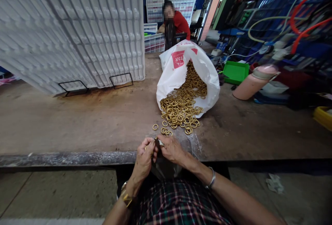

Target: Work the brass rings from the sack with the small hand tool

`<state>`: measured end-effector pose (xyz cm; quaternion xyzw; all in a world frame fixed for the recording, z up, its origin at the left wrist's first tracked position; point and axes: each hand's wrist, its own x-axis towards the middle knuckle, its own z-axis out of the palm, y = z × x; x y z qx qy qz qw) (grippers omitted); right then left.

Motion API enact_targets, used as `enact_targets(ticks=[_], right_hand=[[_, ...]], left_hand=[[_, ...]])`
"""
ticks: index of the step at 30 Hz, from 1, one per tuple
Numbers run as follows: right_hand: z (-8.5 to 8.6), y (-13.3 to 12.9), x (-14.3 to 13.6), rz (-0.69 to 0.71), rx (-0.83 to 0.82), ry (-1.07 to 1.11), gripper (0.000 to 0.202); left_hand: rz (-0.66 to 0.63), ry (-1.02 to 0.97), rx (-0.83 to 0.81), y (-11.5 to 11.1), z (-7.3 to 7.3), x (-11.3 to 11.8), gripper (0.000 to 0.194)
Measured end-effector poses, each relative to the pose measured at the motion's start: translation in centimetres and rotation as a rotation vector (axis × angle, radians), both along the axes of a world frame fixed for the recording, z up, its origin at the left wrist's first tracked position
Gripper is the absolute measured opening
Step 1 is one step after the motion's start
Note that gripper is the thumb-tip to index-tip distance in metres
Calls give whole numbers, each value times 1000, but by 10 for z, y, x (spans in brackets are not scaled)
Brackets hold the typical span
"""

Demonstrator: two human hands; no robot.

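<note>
Left hand [144, 158] and right hand [169, 148] drawn together at the table edge [64, 158], fingers pinched on one small dark part [158, 143], half hidden. One white bag [178, 69] lying open beyond, brass rings [181, 105] spilling out, too many to count.

Small brass ring [147, 147] pinched upright at table edge; partly hidden.
</note>
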<state>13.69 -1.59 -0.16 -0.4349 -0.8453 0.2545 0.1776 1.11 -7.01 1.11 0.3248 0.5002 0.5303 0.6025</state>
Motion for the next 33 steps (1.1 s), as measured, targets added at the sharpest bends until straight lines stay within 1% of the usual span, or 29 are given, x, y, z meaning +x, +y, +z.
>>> enact_targets(ticks=[3,7,13,17,20,22,25,28,31,33], right_hand=[[1,-1,0,-2,25,-70,19],[6,-2,0,-7,6,-117,21],[9,-4,-2,-3,-2,-207,19],[12,-2,-3,-28,-41,-288,22],[17,3,-2,-68,-47,-345,27],[22,7,-2,-87,-26,-363,28],[29,15,-6,-97,60,-326,30],[32,29,-14,-124,128,-350,27],[29,45,-19,-116,92,-447,26],[27,52,-22,-92,71,-473,25]], left_hand=[[-7,47,-3,0,0,-1,33],[4,114,-18,0,-1,-1,36],[34,191,5,1,-4,-1,39],[31,182,-1,-6,0,-1,38],[-20,101,11,-16,10,1,35],[-50,-34,15,-20,18,2,33],[-26,-261,-28,-17,24,3,33],[23,-355,-63,-10,20,-1,32],[77,-383,-84,-6,15,-7,31],[96,-419,-99,-6,12,-12,29]])
